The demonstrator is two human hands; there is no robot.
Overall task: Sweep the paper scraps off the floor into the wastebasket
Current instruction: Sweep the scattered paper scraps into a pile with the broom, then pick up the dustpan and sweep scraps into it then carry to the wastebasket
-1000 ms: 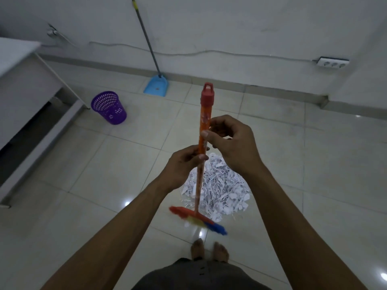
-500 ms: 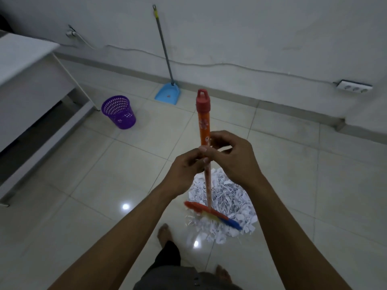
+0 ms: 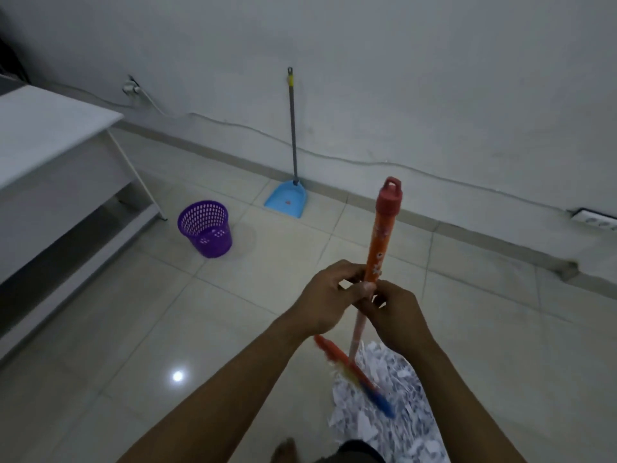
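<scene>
Foot (image 3: 284, 450): bare, at the bottom edge, planted on the tiled floor (image 3: 133, 329).

Scraps (image 3: 397, 392): white paper, heaped in one pile on the floor just ahead of the foot and to its right; well apart from the wastebasket.

Broom head (image 3: 354, 372): red, yellow and blue, blurred, at the pile's left edge. Touching the paper or just above it: cannot tell.

Right hand (image 3: 399, 317): wrapped round the handle, the lower of the two grips.

Left hand (image 3: 325, 297): fingers (image 3: 347, 269) curled round the same shaft, just above the right hand and touching it.

Handle (image 3: 380, 242): orange, with a red looped cap, tilted slightly right at the top.

Wastebasket (image 3: 205, 228): purple, perforated, upright, mouth open, far left on the floor beside the leg of the white surface (image 3: 50, 128). Contents not visible.

Dustpan (image 3: 285, 198): blue, with a long grey handle, propped against the wall (image 3: 400, 78) to the right of the wastebasket, untouched.

Cable (image 3: 233, 123) and power strip (image 3: 594, 220): low along the wall.

Step in hand, by judgement: gathering and pushing the pile with the broom; transfer to the wastebasket not yet begun.

Next move, by judgement: short, low strokes to drive the pile left and forward towards the dustpan and wastebasket, gentle enough to keep light paper from scattering. Then one hand freed to fetch the dustpan.
</scene>
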